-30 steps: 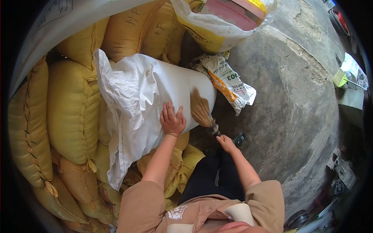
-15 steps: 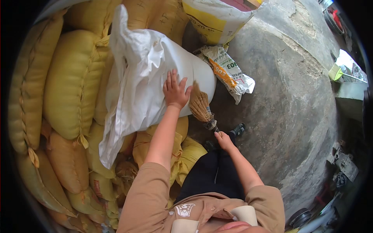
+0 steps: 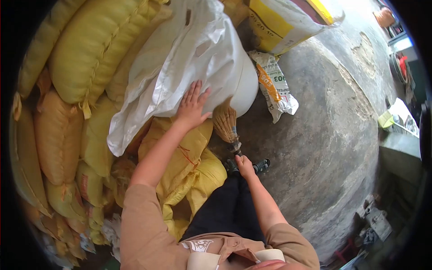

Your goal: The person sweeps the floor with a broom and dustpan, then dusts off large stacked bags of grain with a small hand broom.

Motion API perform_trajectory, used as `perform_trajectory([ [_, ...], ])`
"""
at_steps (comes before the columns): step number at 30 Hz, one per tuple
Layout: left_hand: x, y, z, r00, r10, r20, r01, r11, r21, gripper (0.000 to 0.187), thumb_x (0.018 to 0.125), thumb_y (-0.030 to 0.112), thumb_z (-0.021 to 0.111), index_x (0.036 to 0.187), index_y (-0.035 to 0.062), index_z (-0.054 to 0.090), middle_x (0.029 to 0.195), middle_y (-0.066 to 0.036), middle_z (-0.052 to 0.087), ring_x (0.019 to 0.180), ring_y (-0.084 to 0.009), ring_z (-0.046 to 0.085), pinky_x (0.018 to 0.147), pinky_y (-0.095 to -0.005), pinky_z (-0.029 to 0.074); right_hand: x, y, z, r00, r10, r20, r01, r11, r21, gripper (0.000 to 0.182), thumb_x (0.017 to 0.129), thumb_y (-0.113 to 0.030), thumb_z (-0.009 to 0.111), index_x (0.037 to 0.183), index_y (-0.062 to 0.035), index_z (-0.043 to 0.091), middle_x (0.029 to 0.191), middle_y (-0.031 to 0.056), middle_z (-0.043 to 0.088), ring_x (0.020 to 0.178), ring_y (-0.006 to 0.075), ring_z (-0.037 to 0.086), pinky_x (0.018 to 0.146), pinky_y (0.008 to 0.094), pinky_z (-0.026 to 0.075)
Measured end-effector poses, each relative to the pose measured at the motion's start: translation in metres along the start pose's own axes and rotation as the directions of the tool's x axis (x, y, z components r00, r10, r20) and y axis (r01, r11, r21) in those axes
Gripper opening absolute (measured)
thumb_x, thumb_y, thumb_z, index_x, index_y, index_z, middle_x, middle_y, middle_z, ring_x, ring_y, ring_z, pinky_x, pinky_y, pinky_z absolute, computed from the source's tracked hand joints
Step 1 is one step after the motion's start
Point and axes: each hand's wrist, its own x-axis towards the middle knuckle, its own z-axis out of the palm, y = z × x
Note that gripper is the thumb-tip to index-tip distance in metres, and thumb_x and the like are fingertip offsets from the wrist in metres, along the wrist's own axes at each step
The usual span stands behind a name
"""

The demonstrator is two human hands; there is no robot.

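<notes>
My left hand point(image 3: 192, 107) lies flat with its fingers spread on a large white sack point(image 3: 225, 63), whose loose upper part is creased and folded over to the left. In my right hand point(image 3: 245, 166) is the dark handle of a short straw hand broom point(image 3: 225, 123). The broom's bristles point up and away from me, against the lower side of the white sack, close to my left fingertips. Below the sack, a crumpled yellow sack point(image 3: 175, 148) sits beside my legs.
Stacked full yellow sacks point(image 3: 96, 49) fill the left side. A torn white and orange bag point(image 3: 275, 87) lies on the concrete floor point(image 3: 324, 130) to the right, below a yellow and white printed bag point(image 3: 279, 27). A green-edged dustpan-like object point(image 3: 387, 119) is farther right.
My view has shifted, showing more of the crumpled yellow sack. My left hand has slid slightly lower on the white sack; my right hand still grips the broom at its side.
</notes>
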Motion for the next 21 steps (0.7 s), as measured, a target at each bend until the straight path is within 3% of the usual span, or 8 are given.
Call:
perform_trajectory([
  [2, 0.002, 0.004, 0.01, 0.999, -0.014, -0.047, 0.017, 0.998, 0.059, 0.092, 0.066, 0.041, 0.065, 0.137, 0.0183, 0.01, 0.142, -0.015, 0.005, 0.131, -0.0298, 0.007, 0.105, -0.0389, 0.011, -0.006, 0.019, -0.004, 0.937, 0.317, -0.147, -0.35, 0.85, -0.393, 0.057, 0.083, -0.054, 0.036, 0.094, -0.0015, 0.057, 0.095, 0.02, 0.059, 0.09, 0.0339, 0.056, 0.078, 0.0403, 0.043],
  [3, 0.004, 0.002, 0.012, 0.999, -0.023, -0.047, 0.026, 0.998, 0.06, 0.092, 0.066, 0.041, 0.065, 0.137, 0.0183, 0.01, 0.142, -0.015, 0.005, 0.131, -0.0298, 0.007, 0.105, -0.0389, 0.011, 0.0, 0.046, -0.005, 0.929, 0.361, -0.087, -0.364, 0.844, -0.394, 0.065, 0.083, -0.056, 0.03, 0.104, -0.0002, 0.055, 0.103, 0.0251, 0.054, 0.102, 0.0363, 0.05, 0.085, 0.0435, 0.039],
  [6, 0.0, 0.004, 0.018, 0.999, -0.031, -0.015, 0.032, 0.997, 0.067, 0.096, 0.067, 0.043, 0.065, 0.137, 0.0176, 0.005, 0.142, -0.016, 0.002, 0.131, -0.0304, 0.003, 0.104, -0.0407, 0.01, -0.024, 0.057, -0.021, 0.84, 0.517, -0.163, -0.531, 0.726, -0.437, 0.066, 0.083, -0.055, 0.032, 0.107, 0.0021, 0.053, 0.099, 0.0275, 0.055, 0.099, 0.0381, 0.051, 0.084, 0.0434, 0.04],
  [10, 0.002, 0.003, 0.015, 0.998, -0.059, 0.029, 0.057, 0.995, 0.087, 0.101, 0.065, 0.045, 0.066, 0.137, 0.0174, 0.001, 0.142, -0.016, -0.001, 0.131, -0.0305, 0.0, 0.105, -0.0398, 0.007, -0.039, 0.021, -0.016, 0.96, 0.274, -0.05, -0.262, 0.828, -0.496, 0.058, 0.083, -0.052, 0.037, 0.096, 0.0026, 0.053, 0.09, 0.0271, 0.057, 0.09, 0.0391, 0.055, 0.079, 0.0446, 0.042],
  [11, 0.002, 0.003, 0.014, 0.997, -0.056, 0.055, 0.051, 0.994, 0.098, 0.103, 0.065, 0.046, 0.065, 0.137, 0.0172, -0.002, 0.142, -0.015, -0.003, 0.131, -0.03, -0.002, 0.105, -0.0387, 0.004, -0.036, 0.006, -0.014, 0.972, 0.233, 0.032, -0.179, 0.82, -0.543, 0.051, 0.081, -0.048, 0.044, 0.089, 0.002, 0.051, 0.086, 0.0254, 0.059, 0.084, 0.0386, 0.057, 0.075, 0.0444, 0.043],
  [15, 0.003, 0.005, 0.013, 0.992, -0.074, 0.098, 0.063, 0.992, 0.108, 0.103, 0.065, 0.048, 0.064, 0.137, 0.0164, -0.003, 0.142, -0.016, -0.005, 0.131, -0.0306, -0.003, 0.105, -0.039, 0.003, -0.012, -0.016, 0.009, 0.982, 0.11, 0.153, -0.003, 0.821, -0.572, 0.045, 0.077, -0.04, 0.055, 0.09, 0.0029, 0.051, 0.083, 0.0238, 0.059, 0.082, 0.0386, 0.056, 0.071, 0.043, 0.045],
  [19, 0.004, 0.004, 0.014, 0.992, -0.083, 0.093, 0.072, 0.99, 0.12, 0.104, 0.064, 0.05, 0.064, 0.137, 0.0163, -0.002, 0.142, -0.016, -0.005, 0.131, -0.0309, -0.003, 0.105, -0.0397, 0.003, 0.008, -0.017, 0.023, 0.985, 0.08, 0.152, 0.023, 0.815, -0.578, 0.047, 0.075, -0.039, 0.058, 0.09, 0.0049, 0.05, 0.083, 0.0252, 0.059, 0.082, 0.0394, 0.056, 0.072, 0.043, 0.045],
  [21, 0.003, 0.005, 0.016, 0.996, -0.076, 0.048, 0.072, 0.994, 0.086, 0.105, 0.062, 0.05, 0.066, 0.137, 0.0165, 0.0, 0.141, -0.016, -0.004, 0.131, -0.0311, -0.002, 0.105, -0.0407, 0.004, 0.019, -0.009, 0.022, 0.989, 0.128, -0.071, -0.146, 0.876, -0.46, 0.047, 0.074, -0.037, 0.06, 0.089, 0.0058, 0.049, 0.084, 0.0261, 0.058, 0.084, 0.0402, 0.056, 0.073, 0.0432, 0.045],
])
